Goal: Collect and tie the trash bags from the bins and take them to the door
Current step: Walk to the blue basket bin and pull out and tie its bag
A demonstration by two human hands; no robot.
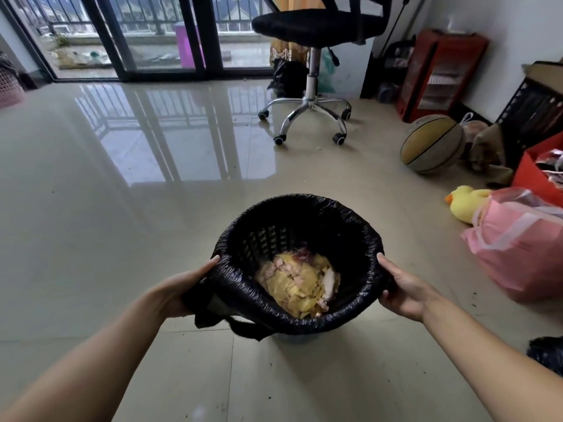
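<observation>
Bin (304,333): stands upright on tiled floor (152,239), centre-low in view, between both forearms. Mostly hidden by the liner; only a pale bit of base shows under the rim.
Trash bag (359,239): black liner, still in bin, edge rolled over the rim all round. Lattice of bin wall shows thru inside on far side.
Contents (300,281): yellowish scraps w/ some pinkish pieces, low in the bag.
Left hand (182,287): at bin's left rim, thumb on top of the rolled edge, fingers curled under, gripping bunched black plastic. A loose flap of bag hangs below the rim on this side.
Right hand (402,287): at bin's right rim, thumb on rolled edge, fingers wrapped under it, gripping the bag.
Office chair (310,95): well beyond bin, black seat, chrome base on castors.
Black bag (288,77): on floor just behind chair's column.
Glass doors (146,35): far side of room beyond bin, dark frames, balcony rail outside.
Basketball (432,144): right of bin and further back, near wall.
Duck toy (463,204): yellow plush, right of bin, touching pink bag.
Pink bag (518,248): right of bin, on floor, full.
Red box (536,175): behind pink bag.
Red heater (438,74): by wall, right of chair.
Black plastic (545,351): at frame edge, right of bin & nearer; can't tell what it is.
</observation>
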